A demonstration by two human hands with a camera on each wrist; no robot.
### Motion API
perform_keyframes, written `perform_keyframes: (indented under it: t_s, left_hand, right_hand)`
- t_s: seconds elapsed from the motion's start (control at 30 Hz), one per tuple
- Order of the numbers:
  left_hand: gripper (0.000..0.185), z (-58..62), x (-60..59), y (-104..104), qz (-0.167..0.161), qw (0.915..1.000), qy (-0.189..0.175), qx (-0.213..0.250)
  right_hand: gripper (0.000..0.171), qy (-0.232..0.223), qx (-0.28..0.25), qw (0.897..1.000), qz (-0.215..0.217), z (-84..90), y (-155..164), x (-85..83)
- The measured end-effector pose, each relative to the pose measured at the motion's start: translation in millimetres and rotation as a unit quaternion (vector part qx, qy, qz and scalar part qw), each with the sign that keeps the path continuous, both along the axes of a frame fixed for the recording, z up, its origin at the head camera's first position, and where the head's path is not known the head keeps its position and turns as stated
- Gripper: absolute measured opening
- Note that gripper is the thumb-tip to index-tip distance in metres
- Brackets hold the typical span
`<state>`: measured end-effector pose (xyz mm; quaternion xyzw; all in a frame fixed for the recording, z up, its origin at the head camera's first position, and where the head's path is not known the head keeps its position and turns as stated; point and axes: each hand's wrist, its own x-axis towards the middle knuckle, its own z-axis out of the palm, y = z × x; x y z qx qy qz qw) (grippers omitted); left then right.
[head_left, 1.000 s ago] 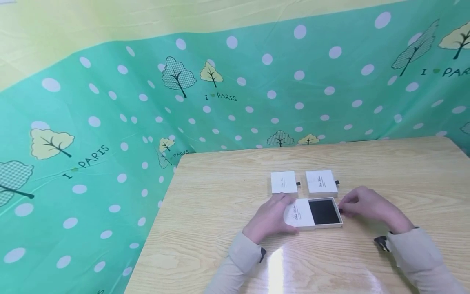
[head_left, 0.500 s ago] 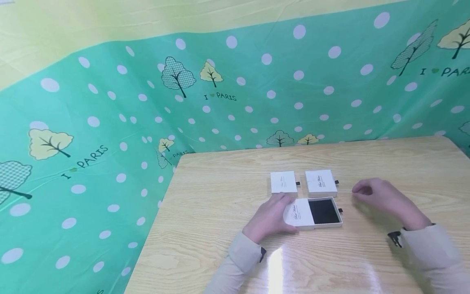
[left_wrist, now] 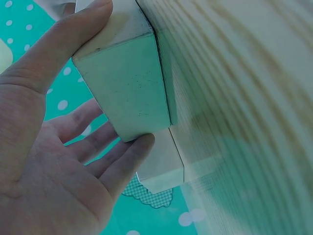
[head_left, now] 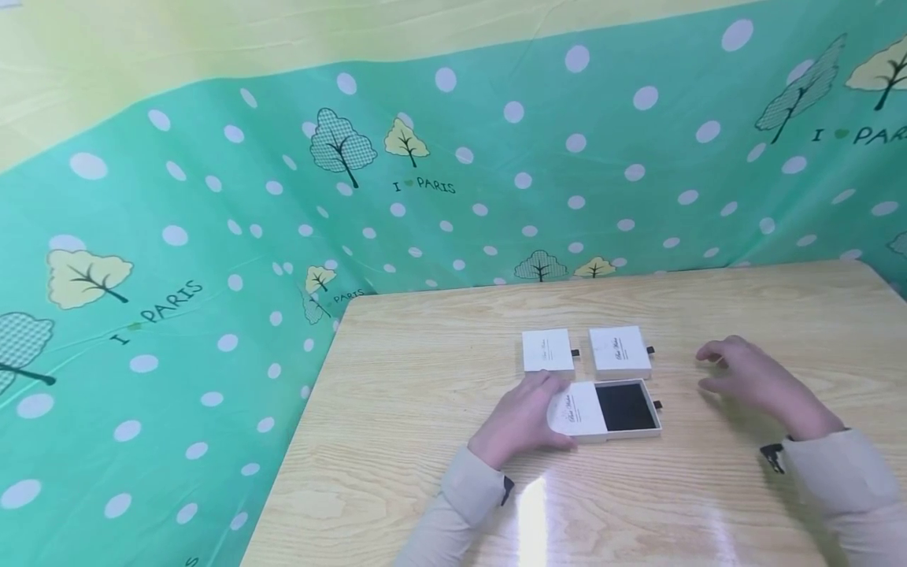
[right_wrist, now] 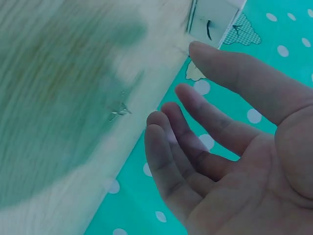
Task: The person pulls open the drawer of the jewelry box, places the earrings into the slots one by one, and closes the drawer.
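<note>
Drawer box (head_left: 605,409), white with its black-lined tray slid partly out toward the person's right, lies on the wooden table (head_left: 425,378) just in front of the person. The left hand (head_left: 520,421) holds the box's white sleeve end: in the left wrist view the thumb (left_wrist: 63,41) lies along one side of the box (left_wrist: 124,83) and the fingertips (left_wrist: 134,152) press the opposite side, so the box sits pinched between them. The right hand (head_left: 754,378) hovers over the table to the right of the box, apart from it and touching nothing; the right wrist view shows it (right_wrist: 234,147) with palm open and fingers loosely spread, slightly bent. A small black pull tab (head_left: 657,405) sticks out of the tray's right end, on the side facing the right hand.

Just behind the open box stand two closed white boxes side by side, the left one (head_left: 548,351) close to the left hand's fingertips and the right one (head_left: 620,353) further right, each with a black tab on its right edge. A green dotted cloth (head_left: 212,236) printed with trees hangs behind the table.
</note>
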<state>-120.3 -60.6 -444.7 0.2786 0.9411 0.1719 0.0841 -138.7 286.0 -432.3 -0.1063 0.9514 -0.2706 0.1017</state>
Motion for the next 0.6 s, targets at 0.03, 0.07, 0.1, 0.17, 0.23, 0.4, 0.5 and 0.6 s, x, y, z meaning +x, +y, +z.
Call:
perform_keyframes:
  t_s: [0.03,0.07,0.1,0.17,0.23,0.4,0.5,0.6]
  left_hand:
    - [0.091,-0.1,-0.1,-0.1,0.001,1.0,0.0,0.001]
    - [0.091,-0.1,-0.2,-0.1,0.001,1.0,0.0,0.001]
    - [0.091,0.1,-0.2,-0.2,0.001,1.0,0.001,0.001]
    - [0.09,-0.1,-0.3,-0.3,0.001,1.0,0.0,0.003]
    - [0.09,0.0,-0.4,-0.4,0.002,1.0,0.0,0.004]
    - [0.089,0.1,-0.2,-1.5,0.004,1.0,0.0,0.004]
    - [0.089,-0.1,-0.3,-2.2,0.002,1.0,0.002,0.006]
    - [0.089,0.0,-0.3,-2.5,0.001,1.0,0.004,0.005]
  right_hand:
    - [0.05,0.0,0.002,1.0,-0.003,-0.5,0.9,-0.1]
    - [0.052,-0.001,0.005,1.0,-0.006,-0.8,2.1,-0.2]
    - [0.053,-0.002,0.009,1.0,-0.008,-1.3,3.5,-0.3]
    - [0.054,-0.003,0.02,1.0,-0.011,-2.0,6.5,-0.5]
    - [0.055,-0.008,0.027,1.0,-0.014,-3.2,9.8,-0.7]
    - [0.055,-0.022,0.027,0.999,-0.015,-7.6,17.0,-1.1]
    - [0.052,-0.023,0.022,0.999,-0.015,-10.2,19.3,-2.0]
    - [0.049,-0.024,0.019,0.999,-0.017,-11.6,20.7,-3.4]
